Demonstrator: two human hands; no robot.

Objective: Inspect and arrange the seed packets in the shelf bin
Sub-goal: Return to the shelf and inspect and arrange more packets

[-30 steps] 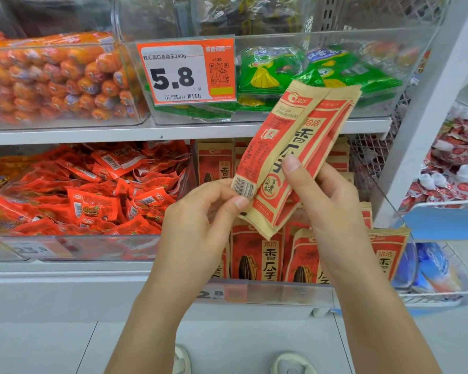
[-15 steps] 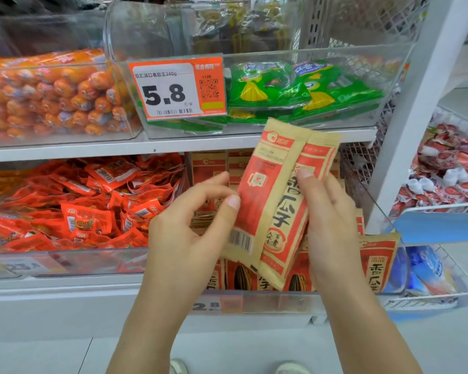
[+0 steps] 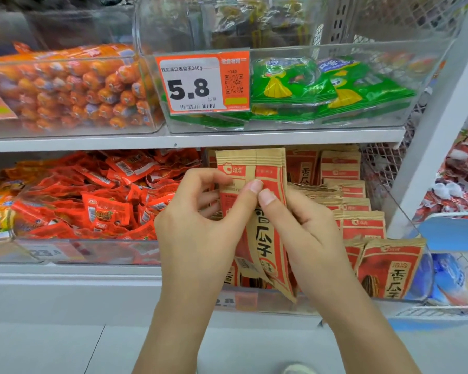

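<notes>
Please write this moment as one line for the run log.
left hand: holds seed packets | right hand: pinches same packets | position: upright before shelf bin | not yet placed

Two hands (image 3: 197,233) hold two seed packets (image 3: 257,211); three clear bins (image 3: 281,125) hold snacks; one price tag (image 3: 202,82).

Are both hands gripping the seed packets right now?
Yes, the left hand and right hand both pinch the held seed packets, thumbs side by side on the front.
</notes>
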